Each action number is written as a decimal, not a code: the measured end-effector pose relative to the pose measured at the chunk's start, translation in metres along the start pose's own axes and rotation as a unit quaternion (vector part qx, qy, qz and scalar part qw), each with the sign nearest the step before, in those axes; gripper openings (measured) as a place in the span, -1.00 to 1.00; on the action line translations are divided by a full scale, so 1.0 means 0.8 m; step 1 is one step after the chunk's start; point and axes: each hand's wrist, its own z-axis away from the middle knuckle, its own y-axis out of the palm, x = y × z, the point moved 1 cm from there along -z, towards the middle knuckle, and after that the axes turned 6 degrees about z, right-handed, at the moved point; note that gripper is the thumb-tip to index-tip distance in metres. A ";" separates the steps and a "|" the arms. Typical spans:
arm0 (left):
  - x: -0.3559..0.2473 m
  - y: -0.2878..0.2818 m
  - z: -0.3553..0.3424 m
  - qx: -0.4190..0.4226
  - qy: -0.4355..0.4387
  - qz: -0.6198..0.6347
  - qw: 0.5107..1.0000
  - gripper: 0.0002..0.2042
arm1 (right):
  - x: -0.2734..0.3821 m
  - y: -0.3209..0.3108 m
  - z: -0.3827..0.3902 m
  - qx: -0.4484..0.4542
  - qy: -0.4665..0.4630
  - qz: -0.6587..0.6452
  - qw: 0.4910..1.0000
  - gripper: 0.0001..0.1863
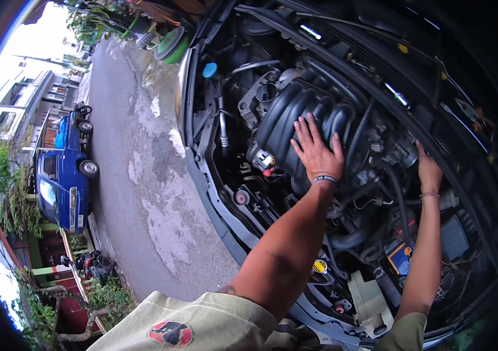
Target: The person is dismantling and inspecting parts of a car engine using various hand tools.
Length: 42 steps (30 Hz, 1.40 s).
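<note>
My left hand [321, 157] lies flat, fingers spread, on the black ribbed intake manifold [278, 126] of a car engine. Nothing is held in it. Farther right, my right hand [429, 169] reaches in beside a silver metal engine part [402, 151], close to the long dark edge at the back of the engine bay. Its fingertips are largely hidden there, so any grip is not visible. Black hoses [398, 190] run between the two forearms. A white and red connector-like piece [263, 161] sits at the manifold's left end.
Around the engine are a battery with a blue and orange label [400, 258], a pale plastic reservoir [367, 298], a yellow cap [320, 266] and a light blue cap [210, 70]. Left of the car runs a patched road [143, 193] with a parked blue pickup truck [62, 187] and a motorbike [98, 264].
</note>
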 end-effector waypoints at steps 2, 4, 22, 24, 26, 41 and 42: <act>0.000 0.009 0.004 0.000 0.003 -0.014 1.000 -0.27 | -0.001 0.003 0.005 0.011 0.066 -0.053 0.996 -0.62; 0.003 0.009 0.004 -0.012 0.011 -0.012 1.000 -0.29 | 0.004 0.002 0.011 0.029 0.085 -0.105 0.990 -0.64; 0.000 0.011 0.005 -0.001 0.003 0.002 1.000 -0.27 | -0.022 -0.017 0.018 0.007 0.093 0.009 0.996 -0.74; -0.001 0.016 0.007 -0.003 0.007 0.003 1.000 -0.27 | -0.030 -0.027 0.023 0.030 0.164 -0.050 0.985 -0.79; 0.001 0.015 0.006 -0.022 0.016 -0.018 0.999 -0.32 | -0.007 -0.037 0.040 -0.027 0.234 -0.256 0.937 -0.85; 0.004 0.012 0.002 -0.018 0.016 -0.017 1.000 -0.30 | 0.115 -0.192 0.082 -0.091 0.084 -0.043 0.991 -0.74; -0.001 0.018 0.007 -0.011 0.014 -0.014 1.000 -0.30 | 0.117 -0.197 0.062 -0.110 0.047 0.027 0.992 -0.72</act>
